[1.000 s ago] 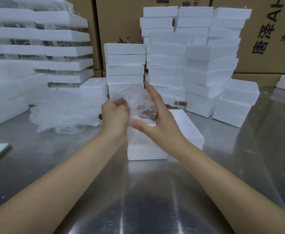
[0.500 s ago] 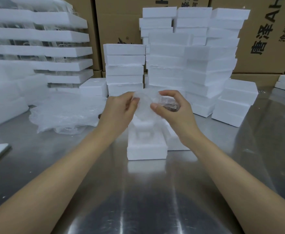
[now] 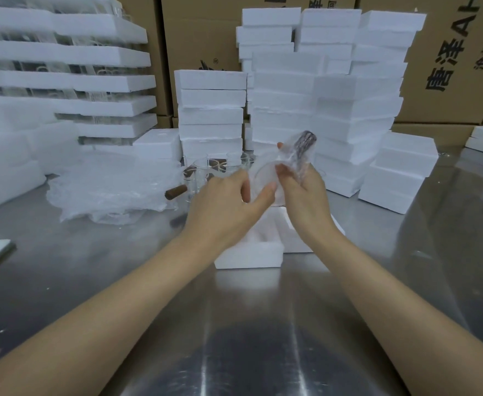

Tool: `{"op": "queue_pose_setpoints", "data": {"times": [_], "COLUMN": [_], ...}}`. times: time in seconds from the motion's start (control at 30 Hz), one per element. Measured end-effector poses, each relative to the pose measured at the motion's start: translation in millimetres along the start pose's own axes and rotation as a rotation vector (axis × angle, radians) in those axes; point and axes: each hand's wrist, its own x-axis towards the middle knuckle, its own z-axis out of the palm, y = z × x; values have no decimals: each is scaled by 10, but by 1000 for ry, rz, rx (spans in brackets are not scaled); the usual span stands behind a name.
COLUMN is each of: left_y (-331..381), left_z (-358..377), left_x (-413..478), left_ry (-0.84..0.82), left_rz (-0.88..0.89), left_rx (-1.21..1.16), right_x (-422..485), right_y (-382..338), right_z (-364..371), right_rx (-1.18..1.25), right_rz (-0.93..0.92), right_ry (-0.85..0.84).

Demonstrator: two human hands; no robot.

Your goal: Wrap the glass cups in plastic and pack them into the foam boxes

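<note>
head view is showing one glass cup (image 3: 266, 178) being held in the air just above the open foam box (image 3: 249, 252), with the plastic wrap (image 3: 297, 164) already covering it and bunching around its dark handle (image 3: 306, 140). the right hand (image 3: 303, 201) is grasping the cup from the side, fingers curling round the wrapped body, while the left hand (image 3: 226, 207) is pinching the covered rim between thumb and fingers, apparently tucking in the loose film. judging from this, the wrapping of this cup is nearing its end, but the packing step is not yet done: the cup is hanging over the box rather than sitting in it, and what is showing of the box's recess is looking vacant, though the hands are hiding part of it. a second foam piece (image 3: 294, 241), probably the lid, is lying just beside the box on the right and is waiting to be fitted. behind the left hand, several bare cups (image 3: 206, 170) are standing on the metal table (image 3: 234, 324) near a heap of plastic sheets (image 3: 106, 190), so more wrapping is waiting. whether the foam box stacks (image 3: 211, 115) at the back are holding packed cups or nothing, i cannot tell.
</note>
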Motion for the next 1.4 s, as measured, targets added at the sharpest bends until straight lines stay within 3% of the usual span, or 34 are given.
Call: {"op": "queue_pose_setpoints", "data": {"times": [0.07,0.13,0.23,0.5,0.67,1.2,1.3,1.4], "left_y": [-33,-59,-65,-129,-121,-74,-92,-93], "left_z": [-52,-98,-109,-155,-146,-62,-53,-90], "left_x": [43,79,115,197,154,25,51,83], "left_ry": [-26,-164,-284,-12,118,108,104,168], "left_rz": [48,88,189,49,94,346,271,193], "left_rx": [-21,-177,-135,-177,-124,200,108,-15], "right_x": [1,-27,-52,-144,-111,-62,-65,-42], "right_y": [-22,-14,12,4,6,47,42,18], "right_z": [4,39,76,111,126,-7,-2,10], "right_rx": [-3,-53,-122,-166,-113,-570,-450,-173], "right_rz": [44,83,95,-117,-86,-290,-199,98], "right_ry": [-37,-114,-136,-248,-234,-281,-249,-160]}}
